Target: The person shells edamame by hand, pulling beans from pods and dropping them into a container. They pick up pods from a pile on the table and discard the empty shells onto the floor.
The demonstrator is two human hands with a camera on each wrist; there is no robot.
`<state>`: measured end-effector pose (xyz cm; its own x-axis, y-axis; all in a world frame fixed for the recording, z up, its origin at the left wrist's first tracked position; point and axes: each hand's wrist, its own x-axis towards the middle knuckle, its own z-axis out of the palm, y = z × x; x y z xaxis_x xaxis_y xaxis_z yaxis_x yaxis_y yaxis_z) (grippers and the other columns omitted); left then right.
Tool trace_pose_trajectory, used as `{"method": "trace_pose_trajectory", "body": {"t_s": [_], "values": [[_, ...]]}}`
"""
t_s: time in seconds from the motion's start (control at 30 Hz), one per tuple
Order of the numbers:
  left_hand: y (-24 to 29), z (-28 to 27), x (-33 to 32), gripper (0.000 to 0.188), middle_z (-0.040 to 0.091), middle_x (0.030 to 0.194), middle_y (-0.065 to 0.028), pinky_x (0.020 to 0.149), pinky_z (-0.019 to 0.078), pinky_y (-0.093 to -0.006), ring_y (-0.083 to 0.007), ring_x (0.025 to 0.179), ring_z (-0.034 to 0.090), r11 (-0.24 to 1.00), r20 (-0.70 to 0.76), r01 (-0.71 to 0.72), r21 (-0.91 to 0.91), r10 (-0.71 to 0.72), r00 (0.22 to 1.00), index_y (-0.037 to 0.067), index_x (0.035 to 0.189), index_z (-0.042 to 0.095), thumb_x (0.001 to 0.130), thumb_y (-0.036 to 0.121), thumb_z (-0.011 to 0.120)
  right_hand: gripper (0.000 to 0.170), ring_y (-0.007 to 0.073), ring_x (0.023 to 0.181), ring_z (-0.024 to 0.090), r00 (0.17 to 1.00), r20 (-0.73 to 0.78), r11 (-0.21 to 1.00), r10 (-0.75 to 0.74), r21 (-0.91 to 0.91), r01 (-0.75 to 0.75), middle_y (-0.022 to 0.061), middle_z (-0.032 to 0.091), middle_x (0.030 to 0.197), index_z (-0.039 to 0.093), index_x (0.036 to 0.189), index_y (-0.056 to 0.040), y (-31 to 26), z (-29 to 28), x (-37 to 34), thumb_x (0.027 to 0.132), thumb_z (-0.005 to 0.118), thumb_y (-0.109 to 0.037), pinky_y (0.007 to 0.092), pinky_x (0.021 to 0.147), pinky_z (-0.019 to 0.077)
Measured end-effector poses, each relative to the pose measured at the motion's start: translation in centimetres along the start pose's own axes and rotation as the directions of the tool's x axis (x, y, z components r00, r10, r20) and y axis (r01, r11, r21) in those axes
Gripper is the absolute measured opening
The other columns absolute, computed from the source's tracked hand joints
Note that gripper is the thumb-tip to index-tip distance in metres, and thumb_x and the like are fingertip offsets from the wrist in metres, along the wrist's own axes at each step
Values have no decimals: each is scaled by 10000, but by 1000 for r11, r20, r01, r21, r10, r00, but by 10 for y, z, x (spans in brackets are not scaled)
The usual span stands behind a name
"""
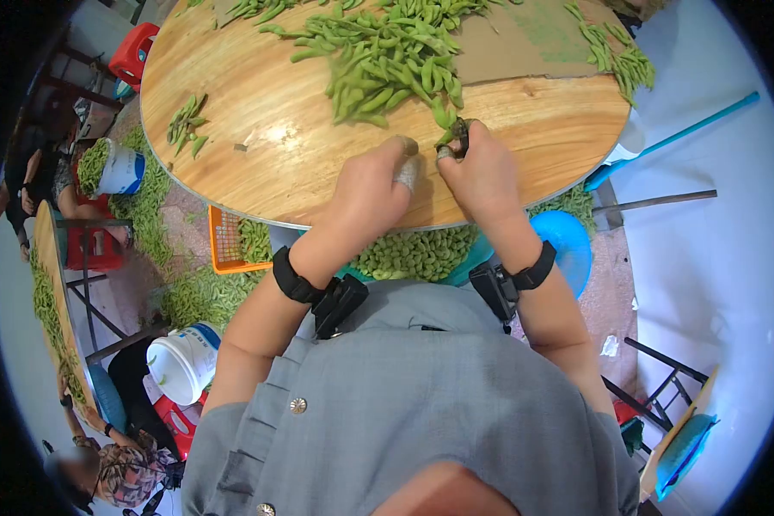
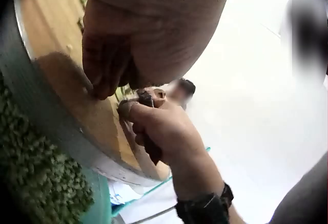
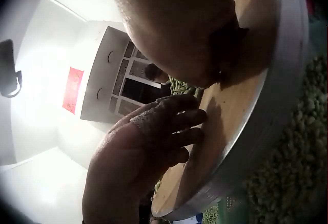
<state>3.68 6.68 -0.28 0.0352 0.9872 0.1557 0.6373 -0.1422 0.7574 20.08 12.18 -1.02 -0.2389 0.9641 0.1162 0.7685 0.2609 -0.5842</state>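
Note:
My right hand point(image 1: 486, 176) grips a small dark tool point(image 1: 462, 133) over the round wooden table point(image 1: 258, 163). Its kind is mostly hidden by the fingers. A green soybean pod point(image 1: 445, 138) lies at the tool, by the taped right thumb. To the left, my left hand point(image 1: 370, 189) hovers near the table's front edge, its thumb wrapped in pale tape. In the right wrist view, the left hand's fingers point(image 3: 187, 137) are loosely bent and spread, with nothing between them. The pod pile point(image 1: 396, 69) begins just beyond both hands.
Shelled green beans fill a basin point(image 1: 417, 255) below the table edge. An orange basket point(image 1: 225, 245) and a blue basin point(image 1: 568, 249) flank it. Cardboard point(image 1: 525, 43) lies at the table's far right. A few pods point(image 1: 185, 125) sit at the left. Other people sit at left.

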Motion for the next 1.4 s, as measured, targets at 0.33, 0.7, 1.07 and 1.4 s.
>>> {"method": "trace_pose_trajectory", "body": {"t_s": [0.33,0.7,1.07,1.4], "values": [[-6,0,-6,219,655,813,-194,645,503,-385,-325,713,648,960,16,123,-253,-123,992,30,968,637,806,174,662,267,360,729,615,993,-109,998,-41,33,45,198,621,745,549,882,23,5,-4,29,747,660,-179,440,674,490],[15,9,-5,228,695,845,-122,654,534,-323,-183,746,675,649,320,379,-660,-213,923,-34,1017,593,858,128,611,150,65,520,518,850,502,527,163,684,-505,9,568,651,623,891,-20,-1,-18,-14,844,611,-163,233,432,388],[14,-2,-22,121,574,649,-40,496,436,-298,-136,552,547,806,371,421,-415,-272,888,1,828,592,872,70,502,252,55,716,560,956,291,515,-36,825,-232,-7,634,859,632,1056,0,-13,-30,-29,842,694,-118,213,634,472],[14,-17,-36,212,622,842,-29,652,483,-272,-111,724,572,143,581,576,-805,-10,814,23,1036,602,926,189,529,191,42,583,523,832,526,409,-175,808,-425,-11,630,805,651,1025,-6,-5,-42,-30,883,625,-132,202,508,422]]}}
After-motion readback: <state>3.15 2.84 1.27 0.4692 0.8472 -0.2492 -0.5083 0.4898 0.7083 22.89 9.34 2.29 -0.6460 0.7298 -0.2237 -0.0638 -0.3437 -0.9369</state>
